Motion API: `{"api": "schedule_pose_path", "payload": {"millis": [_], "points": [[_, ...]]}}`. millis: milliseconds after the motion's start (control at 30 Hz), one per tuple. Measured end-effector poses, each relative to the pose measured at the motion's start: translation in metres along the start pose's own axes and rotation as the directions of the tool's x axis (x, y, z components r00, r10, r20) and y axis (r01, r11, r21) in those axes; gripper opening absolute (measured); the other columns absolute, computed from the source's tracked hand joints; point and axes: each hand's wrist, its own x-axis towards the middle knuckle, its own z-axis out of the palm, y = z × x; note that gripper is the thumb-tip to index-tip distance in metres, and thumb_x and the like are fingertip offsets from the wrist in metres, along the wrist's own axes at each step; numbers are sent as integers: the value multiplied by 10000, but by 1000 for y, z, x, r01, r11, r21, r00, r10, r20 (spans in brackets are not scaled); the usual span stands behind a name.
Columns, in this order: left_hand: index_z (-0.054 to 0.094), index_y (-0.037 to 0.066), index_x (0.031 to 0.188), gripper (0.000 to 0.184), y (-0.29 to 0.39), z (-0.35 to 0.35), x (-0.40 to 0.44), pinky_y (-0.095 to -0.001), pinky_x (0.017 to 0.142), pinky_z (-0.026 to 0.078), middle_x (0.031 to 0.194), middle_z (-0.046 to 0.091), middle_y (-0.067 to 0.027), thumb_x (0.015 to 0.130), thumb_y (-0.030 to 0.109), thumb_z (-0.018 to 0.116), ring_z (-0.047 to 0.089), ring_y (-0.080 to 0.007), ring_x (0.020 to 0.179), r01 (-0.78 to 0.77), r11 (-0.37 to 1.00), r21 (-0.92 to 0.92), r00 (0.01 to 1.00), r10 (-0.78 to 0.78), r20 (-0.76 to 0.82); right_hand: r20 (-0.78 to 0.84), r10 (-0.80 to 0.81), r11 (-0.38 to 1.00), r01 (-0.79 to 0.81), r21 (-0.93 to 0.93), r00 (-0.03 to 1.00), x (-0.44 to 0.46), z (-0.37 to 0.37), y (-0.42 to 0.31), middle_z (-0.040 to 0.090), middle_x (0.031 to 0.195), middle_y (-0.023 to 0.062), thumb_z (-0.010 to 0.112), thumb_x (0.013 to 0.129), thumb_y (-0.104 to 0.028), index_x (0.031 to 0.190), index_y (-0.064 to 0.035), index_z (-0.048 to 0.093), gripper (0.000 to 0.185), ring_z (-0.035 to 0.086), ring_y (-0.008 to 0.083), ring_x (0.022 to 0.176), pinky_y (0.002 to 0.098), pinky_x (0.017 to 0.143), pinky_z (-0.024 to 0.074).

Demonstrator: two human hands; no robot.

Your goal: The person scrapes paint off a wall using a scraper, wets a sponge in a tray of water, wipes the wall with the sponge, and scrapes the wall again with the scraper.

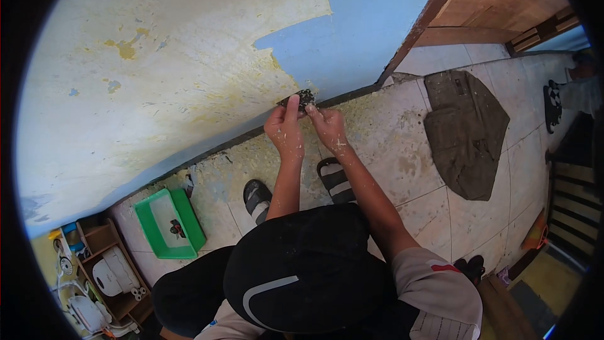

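Note:
My left hand (286, 131) and my right hand (328, 128) are closed together on a small dark flat piece (306, 99), speckled with pale flecks. Its exact kind is not clear. The piece is at the foot of the wall (189, 56), by the border between bare cream plaster and a patch of blue paint (327, 50). My left thumb lies along its face, while the right fingers pinch its other side. Pale paint flakes cling to both wrists.
Paint chips litter the tiled floor (402, 170) around my sandals. On the left stand a green tray (200, 233) with a small dark item inside and a wooden shelf (104, 239) of appliances. A brown cloth (469, 135) lies right, near a doorway; another person's foot (553, 104) shows beyond.

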Motion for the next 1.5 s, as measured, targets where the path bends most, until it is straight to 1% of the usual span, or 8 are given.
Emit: {"api": "schedule_pose_path", "payload": {"millis": [67,267,367,700,967,1200,1300,1500], "points": [[632,24,693,327,8,-3,3,-248,587,477,679,610,-8,921,236,732,531,-64,601,-45,999,0,999,45,2,22,14,992,-17,127,1000,2,8,-4,425,523,-19,654,957,-375,601,35,563,551,379,47,546,326,456,312],[669,15,717,319,-9,-5,-6,-240,554,439,658,621,-20,897,262,758,524,-66,565,54,997,59,998,-53,-25,35,169,984,-171,55,985,-13,5,34,412,512,-40,654,958,-390,562,16,547,577,365,47,546,312,451,299],[661,20,695,328,-8,-9,-2,-234,545,423,637,612,-17,893,261,761,522,-67,559,50,991,126,999,-51,0,18,139,978,-140,156,990,-15,9,25,405,506,-55,647,961,-407,535,-5,535,596,354,45,530,302,445,285],[678,14,711,311,-17,-15,7,-229,524,416,643,624,-5,883,255,771,506,-54,535,19,989,145,999,-22,25,52,133,965,-141,219,990,-13,17,35,436,520,-58,617,978,-426,521,-78,510,585,371,50,489,284,439,278],[684,2,679,369,-9,-16,6,-241,479,400,586,586,1,861,305,789,469,-52,509,-65,913,403,998,67,9,101,185,909,-210,361,977,-22,23,40,423,517,-51,582,1000,-421,521,-102,469,586,357,52,470,271,432,264],[650,0,633,407,-6,-14,4,-243,485,397,559,562,-1,853,310,795,470,-61,501,-41,930,365,999,45,-3,153,246,893,-285,348,957,-24,11,21,422,512,-51,585,996,-430,514,-102,472,594,358,52,468,275,430,263],[639,-3,625,407,-2,-14,0,-243,491,399,555,562,-5,853,296,797,475,-64,493,-30,951,309,1000,32,-1,125,256,937,-278,209,958,-24,5,21,423,507,-56,605,984,-434,502,-96,471,604,362,50,470,281,429,263],[634,19,631,369,6,-9,3,-236,512,406,580,584,-8,868,257,787,495,-62,512,-47,981,187,999,48,1,61,155,977,-162,136,986,-12,8,17,407,497,-67,635,970,-414,488,-74,472,612,344,46,491,293,434,259]]}}
